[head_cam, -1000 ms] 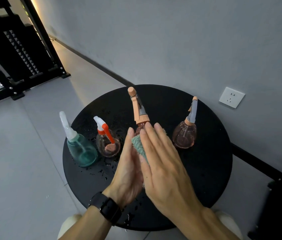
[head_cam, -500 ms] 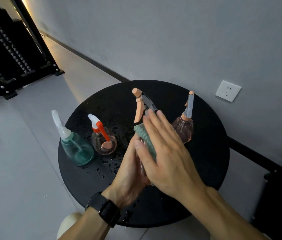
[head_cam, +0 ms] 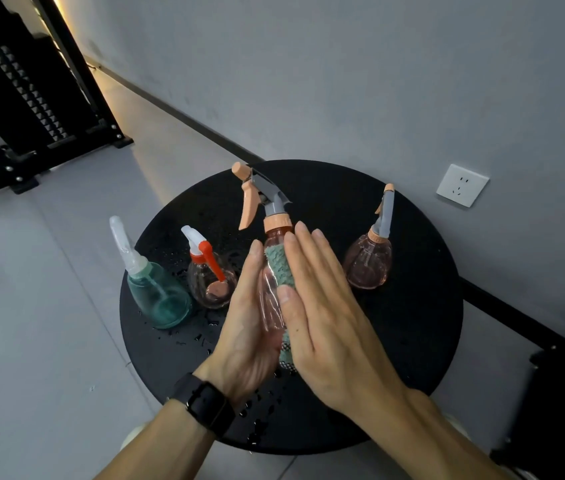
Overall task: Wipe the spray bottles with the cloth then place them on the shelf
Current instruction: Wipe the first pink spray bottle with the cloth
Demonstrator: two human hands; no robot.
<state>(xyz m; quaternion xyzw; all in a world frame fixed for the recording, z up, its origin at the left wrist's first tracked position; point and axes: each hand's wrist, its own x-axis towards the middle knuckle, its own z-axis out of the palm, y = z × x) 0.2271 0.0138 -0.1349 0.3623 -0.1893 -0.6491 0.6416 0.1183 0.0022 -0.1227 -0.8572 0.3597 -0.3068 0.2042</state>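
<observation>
Four spray bottles: pink held one point(head_cam: 272, 292), pink one point(head_cam: 367, 263), red-triggered one point(head_cam: 211, 282), teal one point(head_cam: 158, 296). One cloth point(head_cam: 281, 268). One round bench point(head_cam: 412, 306), two hands.

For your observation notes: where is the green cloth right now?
In the head view, the green cloth is pressed by the right hand against the peach-capped spray bottle, which the left hand supports above the round black table.

Black wristwatch point(head_cam: 209, 405) (left wrist), bare forearms

Cloth point(head_cam: 279, 268) — mostly under right hand point(head_cam: 326, 313)
</observation>
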